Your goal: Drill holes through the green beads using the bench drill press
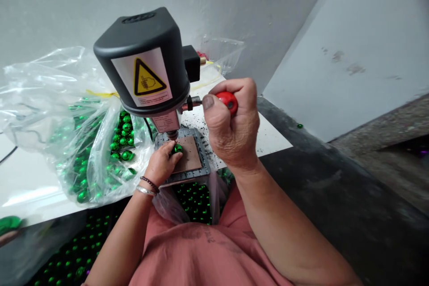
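Right hand: closed around the red knob of the lever. Left hand: gripping 1 shiny green ball at its tips, on the brown plate, directly below the spindle. The benchtop press stands beyond the left hand. Left of that hand: a clear plastic bag containing further green balls.
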A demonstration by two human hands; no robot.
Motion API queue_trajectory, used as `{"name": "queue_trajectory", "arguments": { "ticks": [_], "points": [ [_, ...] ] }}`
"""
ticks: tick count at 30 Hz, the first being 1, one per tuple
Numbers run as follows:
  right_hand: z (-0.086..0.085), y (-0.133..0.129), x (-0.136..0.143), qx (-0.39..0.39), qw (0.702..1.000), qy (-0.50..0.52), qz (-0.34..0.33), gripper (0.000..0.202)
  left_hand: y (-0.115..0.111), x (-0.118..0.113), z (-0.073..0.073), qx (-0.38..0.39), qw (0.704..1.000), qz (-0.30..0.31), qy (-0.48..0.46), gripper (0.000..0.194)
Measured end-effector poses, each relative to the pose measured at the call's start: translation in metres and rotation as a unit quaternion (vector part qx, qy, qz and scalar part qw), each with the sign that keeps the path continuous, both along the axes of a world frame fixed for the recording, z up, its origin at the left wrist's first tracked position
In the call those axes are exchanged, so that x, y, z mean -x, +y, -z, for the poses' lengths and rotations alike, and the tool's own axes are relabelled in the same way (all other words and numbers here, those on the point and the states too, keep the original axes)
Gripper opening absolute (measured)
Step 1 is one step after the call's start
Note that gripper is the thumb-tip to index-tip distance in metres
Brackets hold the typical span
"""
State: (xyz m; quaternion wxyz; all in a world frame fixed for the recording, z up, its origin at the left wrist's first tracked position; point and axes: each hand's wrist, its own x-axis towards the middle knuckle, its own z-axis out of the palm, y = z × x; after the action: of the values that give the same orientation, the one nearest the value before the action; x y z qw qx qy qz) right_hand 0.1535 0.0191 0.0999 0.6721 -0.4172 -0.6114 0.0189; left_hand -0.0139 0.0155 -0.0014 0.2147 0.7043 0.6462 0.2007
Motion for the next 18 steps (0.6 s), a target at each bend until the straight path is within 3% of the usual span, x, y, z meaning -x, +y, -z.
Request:
{"name": "queue_trajectory", "arguments": {
  "ticks": [3,6,18],
  "points": [
    [0.0003,0.0002,0.0001,0.002,1.0,0.002,0.0,0.016,0.001,0.0033,-0.001,0.029,0.997,-0.05,-0.042,0.038],
    [-0.0001,0.0,0.0001,0.007,1.0,0.007,-0.002,0.017,0.0034,0.0078,-0.0011,0.04,0.994,-0.054,-0.092,0.035],
    [-0.0003,-0.0024,-0.0002,0.019,1.0,0.017,-0.018,0.014,0.0018,0.0035,0.0022,0.054,0.992,-0.074,-0.091,0.047]
  ]
}}
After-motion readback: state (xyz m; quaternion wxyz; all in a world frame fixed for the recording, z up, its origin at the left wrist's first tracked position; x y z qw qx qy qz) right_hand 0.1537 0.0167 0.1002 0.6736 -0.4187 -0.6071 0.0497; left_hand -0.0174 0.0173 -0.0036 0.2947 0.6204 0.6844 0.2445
